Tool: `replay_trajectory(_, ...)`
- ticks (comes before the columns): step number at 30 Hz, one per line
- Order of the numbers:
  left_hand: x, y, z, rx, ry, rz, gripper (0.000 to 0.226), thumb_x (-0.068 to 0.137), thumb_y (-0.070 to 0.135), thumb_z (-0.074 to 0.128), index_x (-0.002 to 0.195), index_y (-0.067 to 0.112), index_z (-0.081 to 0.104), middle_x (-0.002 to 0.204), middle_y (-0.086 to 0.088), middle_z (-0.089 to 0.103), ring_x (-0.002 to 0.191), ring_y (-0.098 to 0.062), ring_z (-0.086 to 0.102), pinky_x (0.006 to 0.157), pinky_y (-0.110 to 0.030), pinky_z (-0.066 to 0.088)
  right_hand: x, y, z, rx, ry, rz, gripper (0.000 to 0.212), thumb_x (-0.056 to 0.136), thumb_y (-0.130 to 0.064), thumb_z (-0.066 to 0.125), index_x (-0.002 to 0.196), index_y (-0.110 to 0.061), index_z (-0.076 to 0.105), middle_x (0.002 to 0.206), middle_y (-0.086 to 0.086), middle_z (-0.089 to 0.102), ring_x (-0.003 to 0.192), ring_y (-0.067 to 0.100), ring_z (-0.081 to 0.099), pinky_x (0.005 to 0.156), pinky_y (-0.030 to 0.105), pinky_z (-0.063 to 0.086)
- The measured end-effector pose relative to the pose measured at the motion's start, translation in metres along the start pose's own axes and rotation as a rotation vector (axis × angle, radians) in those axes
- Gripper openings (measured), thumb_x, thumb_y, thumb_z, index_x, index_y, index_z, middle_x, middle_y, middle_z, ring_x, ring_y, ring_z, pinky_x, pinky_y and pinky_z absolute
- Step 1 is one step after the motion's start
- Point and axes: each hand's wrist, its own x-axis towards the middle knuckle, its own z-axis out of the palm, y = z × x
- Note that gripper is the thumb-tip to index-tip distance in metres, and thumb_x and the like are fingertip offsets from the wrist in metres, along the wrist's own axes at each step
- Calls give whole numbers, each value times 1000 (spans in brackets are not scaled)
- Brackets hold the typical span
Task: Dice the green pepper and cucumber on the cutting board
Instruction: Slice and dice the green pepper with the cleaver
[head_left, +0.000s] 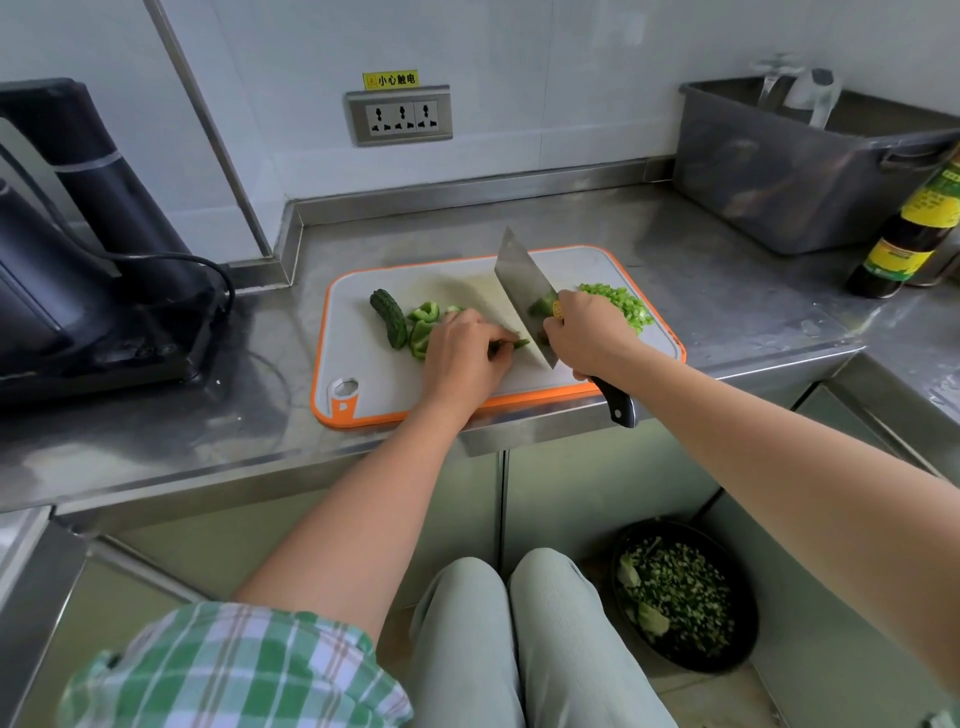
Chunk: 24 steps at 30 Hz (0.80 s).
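Cucumber (388, 318) lies undiced at the centre-left of the orange-rimmed cutting board (384, 379), with large green pepper pieces (423, 326) just beside it. Rightward, the left hand (467, 353) pinches a pepper strip (514, 343) down, fingertips close to the cleaver (522, 291), whose handle the right hand (589, 332) grips. Diced pepper (621, 306) is heaped beyond. If the strip slides, the blade could nick those fingertips

The right grip (587, 338) clasps a black-handled steel cleaver (522, 291), its blade just right of the left grip (462, 348), which pins a thin green pepper strip (518, 343). A dark bumpy cucumber stub (389, 318) lies left of that grip, diced green pepper (626, 306) beyond the right one.
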Motion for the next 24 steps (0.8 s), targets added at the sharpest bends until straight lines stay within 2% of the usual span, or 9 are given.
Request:
replay_trajectory(6,1,-2,0,-9,-19,10,17,83,16,68,94,25,78,82,-5,62,83,-28,55,71,-31,40,-5,-2,-12,-38,-109,3,7,95,-8,39,96,-5,45,74,10,49,44,21,55,37,26,39)
replay_trajectory(12,2,-3,1,-39,-39,-19,16,83,19,69,95,26,77,83,-4,64,84,-26,55,71,-30,38,-2,-6,-5,-33,-109,18,8,93,-5,38,96,-3,45,73,11,52,45,21,55,38,25,38)
replay_trajectory(17,2,-4,1,-110,-9,-57,10,80,17,73,89,17,75,87,-1,71,85,-21,60,73,-26,41,-4,-2,-6,9,-44,-2,9,96,-8,37,91,-5,43,70,9,49,44,22,55,39,26,37)
replay_trajectory(24,1,-4,1,-110,-19,-34,7,80,17,72,85,20,76,84,0,70,82,-21,59,73,-30,44,-5,-9,-10,-56,-122,13,8,91,-2,40,95,-2,47,71,12,51,44,22,55,37,24,36)
